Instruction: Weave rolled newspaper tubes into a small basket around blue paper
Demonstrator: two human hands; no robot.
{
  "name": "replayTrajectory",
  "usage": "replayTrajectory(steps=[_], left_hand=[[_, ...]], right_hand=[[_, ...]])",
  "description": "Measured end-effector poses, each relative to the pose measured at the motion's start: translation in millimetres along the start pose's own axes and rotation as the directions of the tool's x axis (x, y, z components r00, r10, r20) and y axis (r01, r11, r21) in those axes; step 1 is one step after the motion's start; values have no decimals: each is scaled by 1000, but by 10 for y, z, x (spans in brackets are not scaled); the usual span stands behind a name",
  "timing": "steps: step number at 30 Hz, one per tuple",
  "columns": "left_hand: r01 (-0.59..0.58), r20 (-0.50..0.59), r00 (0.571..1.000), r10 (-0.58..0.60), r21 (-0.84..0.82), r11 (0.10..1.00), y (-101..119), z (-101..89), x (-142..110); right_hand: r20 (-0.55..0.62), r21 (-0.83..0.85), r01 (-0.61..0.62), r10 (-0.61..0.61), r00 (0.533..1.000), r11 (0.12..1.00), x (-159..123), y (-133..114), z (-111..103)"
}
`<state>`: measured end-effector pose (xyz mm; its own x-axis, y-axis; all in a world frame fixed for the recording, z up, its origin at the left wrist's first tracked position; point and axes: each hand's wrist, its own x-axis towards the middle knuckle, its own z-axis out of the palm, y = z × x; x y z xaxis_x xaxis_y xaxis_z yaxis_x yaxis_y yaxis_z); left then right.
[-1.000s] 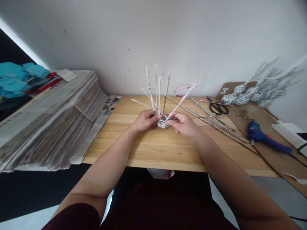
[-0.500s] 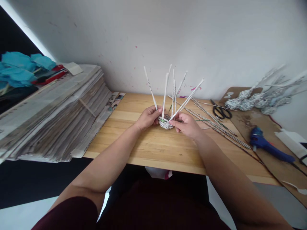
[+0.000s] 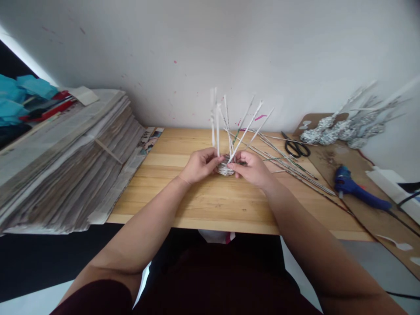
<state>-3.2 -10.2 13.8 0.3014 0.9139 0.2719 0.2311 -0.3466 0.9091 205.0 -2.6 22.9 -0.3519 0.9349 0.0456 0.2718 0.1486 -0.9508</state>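
A small round basket (image 3: 225, 169), woven from rolled newspaper, sits at the middle of the wooden table between my hands. Several white paper sticks (image 3: 241, 135) rise from its rim and fan outward. My left hand (image 3: 202, 165) is closed on the left side of the basket, thumb along the rim beside an upright stick. On the right side, my right hand (image 3: 251, 167) pinches the rim near the foot of a slanted stick. The far wall of the basket is partly hidden by fingers and sticks.
Loose paper sticks (image 3: 292, 168) lie right of my hands, with black scissors (image 3: 297, 148) behind them. A blue glue gun (image 3: 361, 192) rests on brown cardboard (image 3: 324, 164) near wrapped paper bundles (image 3: 341, 130). A tall newspaper stack (image 3: 82, 175) stands at the left.
The basket has turned a little, so its upright sticks stand at different angles. Both hands keep hold of it. The whole view has shifted slightly.
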Motion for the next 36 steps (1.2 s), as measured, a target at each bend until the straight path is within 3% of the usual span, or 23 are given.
replayTrajectory(steps=[3, 8, 14, 18, 26, 32, 36], left_hand=[[89, -1, 996, -89, -81, 993, -13, 10, 1], [138, 61, 989, -134, -78, 987, -53, 24, -1], [132, 109, 987, -120, -117, 984, -27, 4, -8], [81, 179, 981, -70, -56, 995, 26, -10, -28], [-7, 94, 996, 3, 41, 999, -88, 70, -3], [-20, 90, 996, 13, 81, 997, -80, 39, -9], [17, 23, 1000, -17, -3, 1000, -109, 77, -8]], right_hand=[[19, 20, -9, 8, 1000, 1000, -5, -12, 6], [37, 28, -33, 32, 999, 999, -17, -26, -9], [59, 52, -104, 101, 993, 993, -30, -49, -22], [62, 45, -110, 107, 992, 993, -29, -48, -17], [69, -6, -147, 147, 987, 989, -77, -141, 5], [59, -47, -120, 123, 991, 992, -69, -114, 1], [43, -35, -106, 108, 993, 994, -47, -75, -8]])
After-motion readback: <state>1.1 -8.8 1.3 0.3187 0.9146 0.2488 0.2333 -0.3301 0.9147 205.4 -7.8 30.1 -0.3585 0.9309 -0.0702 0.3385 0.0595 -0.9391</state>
